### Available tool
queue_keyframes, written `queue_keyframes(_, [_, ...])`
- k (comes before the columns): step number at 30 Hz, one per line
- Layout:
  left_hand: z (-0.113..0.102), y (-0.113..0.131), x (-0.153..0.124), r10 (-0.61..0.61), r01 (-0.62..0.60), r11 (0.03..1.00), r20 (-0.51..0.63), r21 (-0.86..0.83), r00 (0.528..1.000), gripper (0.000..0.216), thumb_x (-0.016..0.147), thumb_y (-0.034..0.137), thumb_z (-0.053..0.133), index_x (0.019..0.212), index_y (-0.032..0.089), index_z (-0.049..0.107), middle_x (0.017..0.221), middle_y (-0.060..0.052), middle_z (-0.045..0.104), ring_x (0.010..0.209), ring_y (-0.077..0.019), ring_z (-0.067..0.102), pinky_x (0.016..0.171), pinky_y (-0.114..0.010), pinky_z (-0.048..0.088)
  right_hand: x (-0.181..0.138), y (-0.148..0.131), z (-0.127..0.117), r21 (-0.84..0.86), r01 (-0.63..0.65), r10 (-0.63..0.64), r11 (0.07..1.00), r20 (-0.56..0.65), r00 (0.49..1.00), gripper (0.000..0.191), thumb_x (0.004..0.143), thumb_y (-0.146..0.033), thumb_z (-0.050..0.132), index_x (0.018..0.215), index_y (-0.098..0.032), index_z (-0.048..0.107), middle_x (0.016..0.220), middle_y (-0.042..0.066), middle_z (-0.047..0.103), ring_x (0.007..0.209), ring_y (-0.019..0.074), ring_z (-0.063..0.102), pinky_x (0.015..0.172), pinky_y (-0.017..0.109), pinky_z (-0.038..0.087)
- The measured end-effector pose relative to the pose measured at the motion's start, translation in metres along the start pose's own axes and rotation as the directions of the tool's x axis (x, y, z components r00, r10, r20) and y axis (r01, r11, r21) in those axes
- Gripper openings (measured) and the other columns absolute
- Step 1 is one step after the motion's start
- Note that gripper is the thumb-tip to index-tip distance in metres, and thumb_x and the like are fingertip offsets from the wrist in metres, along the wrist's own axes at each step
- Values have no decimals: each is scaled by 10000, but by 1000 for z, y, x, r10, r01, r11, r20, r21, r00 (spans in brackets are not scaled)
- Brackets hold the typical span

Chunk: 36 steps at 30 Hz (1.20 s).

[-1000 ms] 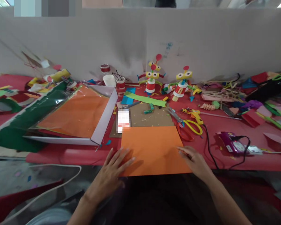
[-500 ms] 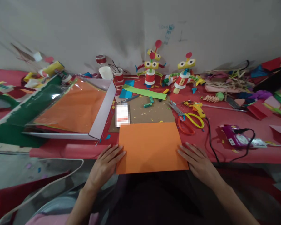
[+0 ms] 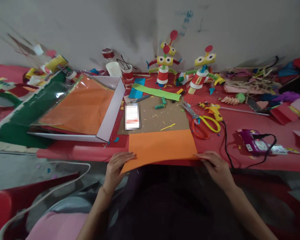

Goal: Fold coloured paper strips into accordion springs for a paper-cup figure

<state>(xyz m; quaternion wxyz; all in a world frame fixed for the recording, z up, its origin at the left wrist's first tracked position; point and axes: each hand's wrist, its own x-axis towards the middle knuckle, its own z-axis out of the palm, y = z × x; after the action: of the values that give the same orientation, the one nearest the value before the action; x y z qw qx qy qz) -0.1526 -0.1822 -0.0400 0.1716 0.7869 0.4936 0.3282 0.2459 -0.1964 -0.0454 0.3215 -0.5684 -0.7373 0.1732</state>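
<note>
An orange sheet of paper lies over the table's front edge, its near side bent and lifted. My left hand pinches its near left corner, thumb below and fingers on top. On the opposite side my right hand is closed on the near right corner. The far part of the sheet rests against a brown cardboard piece strewn with paper scraps. A thin yellow strip and a coiled green paper spring lie on that cardboard. A white blurred-out object sits at its left.
To the right are scissors, a yellow glue gun and a purple socket adapter with cords. A white box holding packed orange sheets stands left. Paper-cup robots line the wall. A red chair is at lower left.
Both hands have gone from lying flat on the sheet's sides to gripping its near corners. The sheet's near edge has risen and curved. The view has shifted slightly.
</note>
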Motion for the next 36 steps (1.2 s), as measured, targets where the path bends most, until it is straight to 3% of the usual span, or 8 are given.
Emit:
queue_keyframes(3, [11,4,5,-188,198,979,-150,54,971,154,828,277,554,812,192,683,806,-49,701,790,-167,636,733,-293,491,14,-11,10,-54,-183,175,982,-122,977,289,873,-374,480,693,-188,610,681,54,644,638,175,599,597,292,477])
queue_keyframes(5, [19,7,10,-282,308,948,-246,76,927,184,807,320,585,731,170,662,716,-38,668,691,-149,612,656,-263,477,26,-16,17,-90,-265,250,960,-152,956,336,870,-433,470,672,-185,581,613,34,616,569,160,574,543,264,426])
queue_keyframes(8, [27,13,18,-384,436,897,-357,75,852,235,805,356,583,923,165,654,796,-37,665,702,-141,601,663,-256,466,40,-20,26,-179,-305,275,936,-173,946,340,871,-470,453,790,-178,607,642,40,650,583,172,599,531,254,392])
queue_keyframes(11, [30,19,23,-419,489,867,-395,92,817,391,826,352,551,1174,175,556,880,-47,663,712,-140,596,675,-263,459,47,-22,32,-328,-224,171,918,-183,968,353,897,-444,410,848,-165,620,697,72,670,642,197,618,573,270,396])
queue_keyframes(14, [30,20,23,-346,446,874,-395,195,851,384,845,319,518,1199,169,539,892,-73,669,751,-169,601,715,-301,453,48,-23,37,-339,-172,110,925,-194,975,337,905,-415,406,970,-155,610,733,70,674,677,193,629,609,268,420])
queue_keyframes(18, [30,18,17,-227,342,881,-342,328,912,223,860,261,486,993,186,648,860,-76,687,811,-211,599,772,-358,426,49,-23,40,-291,-159,115,943,-164,980,354,909,-384,407,1137,-157,556,854,83,692,711,185,647,606,266,458])
queue_keyframes(24, [28,20,15,-228,343,859,-316,381,921,220,852,261,498,946,202,687,810,-67,663,797,-218,569,721,-349,392,50,-21,41,-307,-54,43,950,-42,998,293,921,-282,383,1016,-172,638,910,91,680,826,198,641,710,298,493])
queue_keyframes(36, [24,21,12,-255,334,818,-226,468,940,285,860,194,460,1057,201,665,870,-76,652,844,-232,536,741,-364,390,48,-17,43,-363,-37,14,931,-67,998,279,914,-249,400,1028,-160,638,881,83,675,755,193,626,655,290,467])
